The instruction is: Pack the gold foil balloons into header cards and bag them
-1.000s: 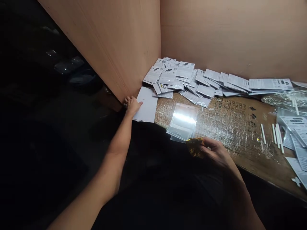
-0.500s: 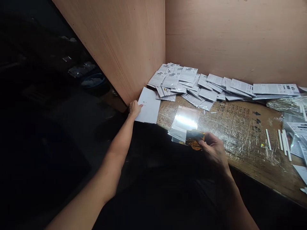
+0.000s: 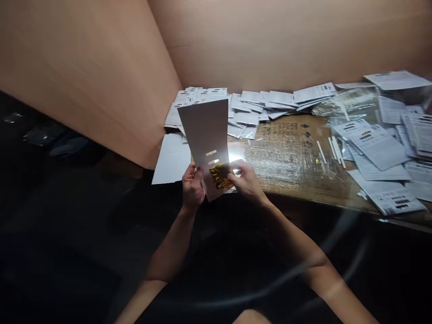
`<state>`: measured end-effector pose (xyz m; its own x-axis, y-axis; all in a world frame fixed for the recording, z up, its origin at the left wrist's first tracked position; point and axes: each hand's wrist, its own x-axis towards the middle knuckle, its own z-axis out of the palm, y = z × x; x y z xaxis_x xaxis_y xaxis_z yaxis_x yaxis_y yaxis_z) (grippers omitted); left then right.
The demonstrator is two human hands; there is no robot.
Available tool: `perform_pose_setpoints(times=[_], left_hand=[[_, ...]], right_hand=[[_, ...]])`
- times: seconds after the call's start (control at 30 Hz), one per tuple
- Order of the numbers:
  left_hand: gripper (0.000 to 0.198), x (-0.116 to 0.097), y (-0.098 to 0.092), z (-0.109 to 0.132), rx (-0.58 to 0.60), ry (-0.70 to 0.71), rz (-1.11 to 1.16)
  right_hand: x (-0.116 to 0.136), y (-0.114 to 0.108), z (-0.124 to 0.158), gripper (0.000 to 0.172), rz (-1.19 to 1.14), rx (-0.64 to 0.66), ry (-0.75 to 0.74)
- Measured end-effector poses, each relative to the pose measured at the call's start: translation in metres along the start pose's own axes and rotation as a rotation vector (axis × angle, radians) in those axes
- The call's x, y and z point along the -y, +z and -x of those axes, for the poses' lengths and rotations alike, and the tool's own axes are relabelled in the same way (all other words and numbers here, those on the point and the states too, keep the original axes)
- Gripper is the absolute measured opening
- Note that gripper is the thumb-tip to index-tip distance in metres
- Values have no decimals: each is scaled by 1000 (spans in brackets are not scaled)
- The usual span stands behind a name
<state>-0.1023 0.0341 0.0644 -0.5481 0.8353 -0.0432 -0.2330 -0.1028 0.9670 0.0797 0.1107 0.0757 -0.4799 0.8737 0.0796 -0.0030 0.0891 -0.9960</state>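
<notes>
A tall white card [image 3: 207, 128] with two small slots is held up, slightly bent, above the table's front edge. My left hand [image 3: 193, 188] is closed on its lower left edge, thumb on the near face. Pinched in my right hand [image 3: 248, 182] is a crinkled gold foil piece [image 3: 221, 175], which lies against the card's lower part. Whether the foil is fixed to the card I cannot tell. Behind the right hand, shiny clear plastic sleeves [image 3: 237, 150] are mostly hidden. Another white card [image 3: 170, 157] lies flat at the table's left end.
Printed white packets [image 3: 248, 118] are heaped along the back wall [image 3: 270, 45]. More printed cards [image 3: 378, 146] lie at the right, near several white sticks [image 3: 334, 148] and a clear plastic bag [image 3: 357, 101]. A wooden side panel [image 3: 118, 90] bounds the left. The table [image 3: 283, 157] is film-wrapped cardboard.
My left hand has lifted a white card from the left end and brought it rightward. My right hand has brought the gold foil up against it. The view has turned right.
</notes>
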Motion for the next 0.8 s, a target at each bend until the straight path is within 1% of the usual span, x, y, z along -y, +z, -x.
perform_pose_setpoints(times=[0.07,0.17,0.23,0.3,0.37,0.43,0.47,0.5,0.57,0.63,0.67,0.7,0.73,0.8], left_hand=[[35,1,14,10,48,-85,151],[35,4,22,15,134,-194,197],[37,8,26,15,237,-256,165],[47,11,29,10,338,-321,129],[54,15,30,0,417,-399,115],[49,18,30,-12,491,-463,107],[46,18,30,-18,533,-485,84],[44,18,30,-22,586,-501,38],[42,14,32,-27,729,-516,-111],[39,10,35,-26,872,-492,-252],[37,7,37,-25,925,-469,-291],[35,5,39,-23,952,-439,-308],[33,3,41,-21,953,-407,-314],[31,2,44,-19,917,-345,-331]], right_hand=[[-3,-11,2,28,104,-58,-26],[-8,-28,14,25,118,1,-16],[-9,-36,23,23,68,48,45],[-7,-42,30,21,63,81,96],[-3,-48,34,19,129,126,121],[0,-54,37,14,214,153,136],[2,-57,38,12,242,146,141],[2,-59,39,18,256,127,141],[1,-64,42,35,246,94,138],[-1,-67,46,44,188,86,150],[-2,-70,49,47,142,93,162],[-2,-74,52,51,85,105,177],[-2,-78,55,54,23,118,198],[-2,-91,58,56,-58,160,254]])
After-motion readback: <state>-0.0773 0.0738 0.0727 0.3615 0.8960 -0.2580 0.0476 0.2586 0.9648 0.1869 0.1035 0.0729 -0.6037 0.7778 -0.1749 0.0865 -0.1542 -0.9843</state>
